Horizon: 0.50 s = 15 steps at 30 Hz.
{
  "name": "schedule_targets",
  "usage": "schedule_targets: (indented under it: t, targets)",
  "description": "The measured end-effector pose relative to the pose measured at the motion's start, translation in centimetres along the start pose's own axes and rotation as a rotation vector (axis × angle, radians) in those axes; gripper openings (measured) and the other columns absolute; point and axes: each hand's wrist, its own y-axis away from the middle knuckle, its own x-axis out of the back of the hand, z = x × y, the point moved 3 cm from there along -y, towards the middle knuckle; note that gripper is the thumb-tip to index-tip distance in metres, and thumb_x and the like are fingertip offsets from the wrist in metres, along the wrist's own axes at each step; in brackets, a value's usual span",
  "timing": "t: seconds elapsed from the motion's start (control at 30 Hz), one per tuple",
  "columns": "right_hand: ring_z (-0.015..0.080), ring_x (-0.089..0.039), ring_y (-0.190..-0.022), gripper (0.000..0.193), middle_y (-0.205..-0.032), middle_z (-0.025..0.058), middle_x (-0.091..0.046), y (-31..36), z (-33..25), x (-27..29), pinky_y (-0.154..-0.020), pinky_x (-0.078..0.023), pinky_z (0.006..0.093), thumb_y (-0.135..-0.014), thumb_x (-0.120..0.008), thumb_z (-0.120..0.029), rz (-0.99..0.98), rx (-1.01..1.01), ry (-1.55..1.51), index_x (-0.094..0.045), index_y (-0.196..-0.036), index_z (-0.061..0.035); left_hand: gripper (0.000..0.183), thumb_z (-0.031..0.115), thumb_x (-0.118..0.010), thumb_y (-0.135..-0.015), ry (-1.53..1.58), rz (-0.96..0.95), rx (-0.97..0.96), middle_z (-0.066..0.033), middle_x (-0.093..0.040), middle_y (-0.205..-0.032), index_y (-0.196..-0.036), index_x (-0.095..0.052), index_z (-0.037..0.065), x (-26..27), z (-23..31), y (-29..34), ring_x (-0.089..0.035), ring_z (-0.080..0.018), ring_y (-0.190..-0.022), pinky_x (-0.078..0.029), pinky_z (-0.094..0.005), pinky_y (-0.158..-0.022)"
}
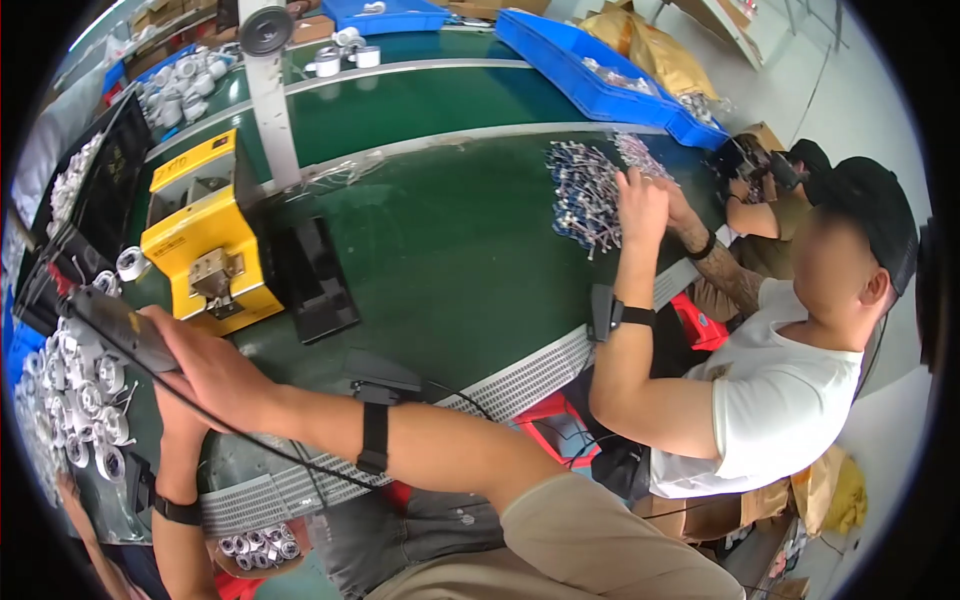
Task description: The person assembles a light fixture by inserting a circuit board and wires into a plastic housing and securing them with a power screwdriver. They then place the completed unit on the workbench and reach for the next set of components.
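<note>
My right hand is wrapped round a dark grey corded hand tool at the left of the bench. The tool's far end points up and left, near a reddish piece. A black cord runs from it down across my forearm. Just below, my left hand reaches up close under the right one; its fingers are mostly hidden, so what it holds does not show. Beside both hands lies a heap of white round parts with short wires. Beyond them stands a yellow metal machine with a metal block on its front.
A black flat panel lies beside the machine on the green bench. At right, a co-worker handles a pile of small wired parts. Blue bins and more white parts stand at the back. A metal post rises there.
</note>
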Motion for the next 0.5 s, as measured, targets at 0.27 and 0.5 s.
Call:
schedule_targets:
  t: [0.27,0.5]
  targets:
    - [0.0452,-0.055,-0.107,0.067,-0.122,0.0268,-0.054,-0.6,-0.5,1.8,-0.09,-0.045,0.0474,-0.084,-0.063,-0.011,-0.086,-0.111,-0.051,-0.028,-0.139,0.0016,0.053,0.024,-0.075,-0.077,-0.186,-0.115,-0.343,-0.0185,-0.062,-0.108,-0.119,-0.053,0.0,-1.0,2.6,-0.2,-0.062,-0.0322,-0.1,-0.049,-0.0415,-0.084]
    - [0.0456,-0.055,-0.105,0.063,-0.117,0.0263,-0.056,-0.4,-0.2,1.9,-0.087,-0.045,0.0472,-0.082,-0.063,-0.008,0.115,0.022,0.045,-0.031,-0.137,0.0005,0.051,0.02,-0.067,-0.085,-0.253,-0.354,-0.007,-0.0208,-0.056,-0.125,-0.127,-0.049,-0.003,-1.2,2.7,-1.1,-0.056,-0.0341,-0.114,-0.045,-0.0418,-0.094]
